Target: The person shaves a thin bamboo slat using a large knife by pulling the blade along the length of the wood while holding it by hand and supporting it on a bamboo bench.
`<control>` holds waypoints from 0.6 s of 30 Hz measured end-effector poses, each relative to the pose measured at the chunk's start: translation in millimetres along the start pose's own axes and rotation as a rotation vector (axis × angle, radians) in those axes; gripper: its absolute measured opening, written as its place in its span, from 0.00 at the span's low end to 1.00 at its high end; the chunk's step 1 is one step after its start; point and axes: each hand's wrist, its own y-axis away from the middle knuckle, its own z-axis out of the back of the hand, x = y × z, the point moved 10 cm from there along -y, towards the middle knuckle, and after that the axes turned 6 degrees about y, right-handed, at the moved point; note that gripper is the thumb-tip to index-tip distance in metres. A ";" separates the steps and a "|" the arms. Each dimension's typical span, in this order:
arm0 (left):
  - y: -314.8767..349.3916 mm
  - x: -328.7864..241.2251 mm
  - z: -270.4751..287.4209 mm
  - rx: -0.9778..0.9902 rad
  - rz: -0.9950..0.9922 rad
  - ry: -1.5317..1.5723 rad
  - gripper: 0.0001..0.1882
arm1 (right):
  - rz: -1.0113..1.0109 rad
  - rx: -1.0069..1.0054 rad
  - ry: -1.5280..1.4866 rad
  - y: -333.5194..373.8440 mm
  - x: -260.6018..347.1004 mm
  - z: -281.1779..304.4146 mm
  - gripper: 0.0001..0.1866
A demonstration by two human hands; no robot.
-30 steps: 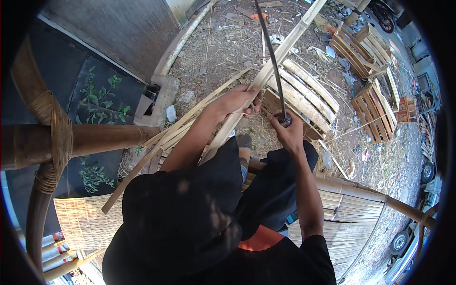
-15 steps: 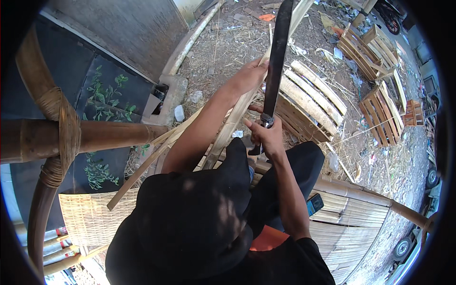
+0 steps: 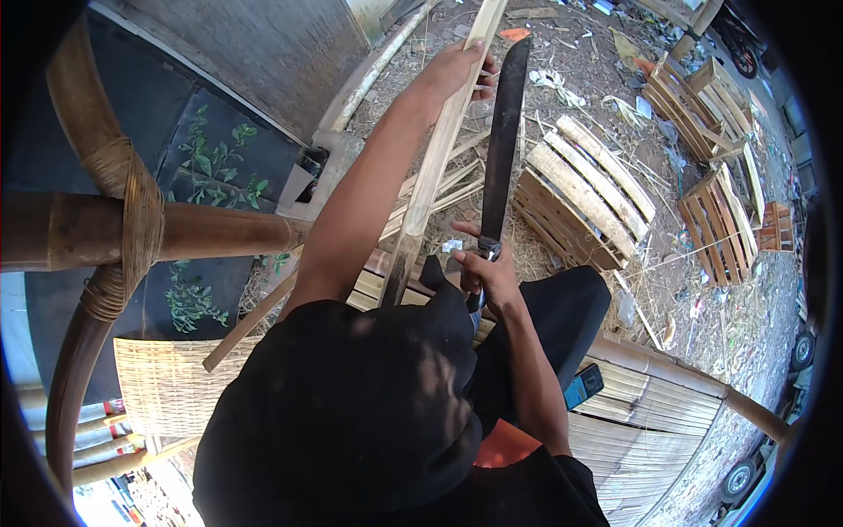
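A long pale split-bamboo strip [image 3: 432, 167] slants from near my lap up past the top edge of the view. My left hand [image 3: 458, 72] is closed around its far part, arm stretched forward. In my right hand [image 3: 490, 276] is the handle of a machete [image 3: 504, 145], its long dark blade pointing up and away from me. The index finger lies extended near the base of the blade while the other fingers wrap the grip. The blade stands just right of the strip, with a gap visible between them. Near my lap, the strip's end is darker.
Slatted wooden crates [image 3: 580, 193] stand on the littered ground ahead and right. A bamboo pole frame [image 3: 211, 228] crosses on the left, by a woven mat [image 3: 176, 386]. A phone [image 3: 583, 386] lies on the bamboo bench [image 3: 650, 404] to my right. Loose strips lie beyond my knees.
My left hand has moved farther out, away from me. The machete's tip has come down and nearer, and the blade now stands apart from the strip. The view has shifted slightly.
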 end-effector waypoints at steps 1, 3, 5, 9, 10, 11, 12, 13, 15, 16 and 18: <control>-2.6 -4.4 3.7 -0.001 -0.009 0.014 0.18 | -0.007 0.010 -0.004 0.2 -4.5 -1.8 0.26; -12.3 -18.2 10.7 -0.011 -0.069 -0.017 0.17 | -0.076 0.010 0.000 -3.9 -11.1 -1.2 0.26; -27.5 -28.0 16.6 0.006 -0.111 0.060 0.16 | -0.182 0.056 -0.060 -5.6 -18.6 -5.8 0.27; -45.7 -67.9 6.0 -0.031 -0.167 -0.018 0.16 | -0.363 0.239 -0.316 -2.3 -23.7 -28.8 0.24; -49.6 -76.5 2.9 -0.017 -0.166 -0.020 0.16 | -0.387 0.269 -0.317 0.4 -19.6 -37.8 0.23; -53.1 -85.7 -1.2 0.019 -0.180 -0.025 0.16 | -0.411 0.300 -0.318 1.2 -17.6 -45.8 0.22; -57.7 -95.0 -6.6 0.057 -0.194 -0.033 0.16 | -0.411 0.317 -0.250 -1.2 -17.3 -48.4 0.21; -61.1 -102.3 -12.6 0.096 -0.207 -0.041 0.16 | -0.389 0.333 -0.253 -3.5 -12.9 -50.5 0.20; -62.2 -112.1 -19.6 0.063 -0.244 -0.061 0.17 | -0.345 0.371 -0.262 -5.9 -1.6 -56.5 0.20; -59.1 -116.6 -23.1 0.045 -0.263 -0.074 0.17 | -0.303 0.335 -0.296 -6.3 7.1 -56.1 0.22; -58.6 -108.1 -28.3 0.054 -0.211 -0.156 0.18 | -0.217 0.255 -0.361 -3.2 24.2 -51.8 0.26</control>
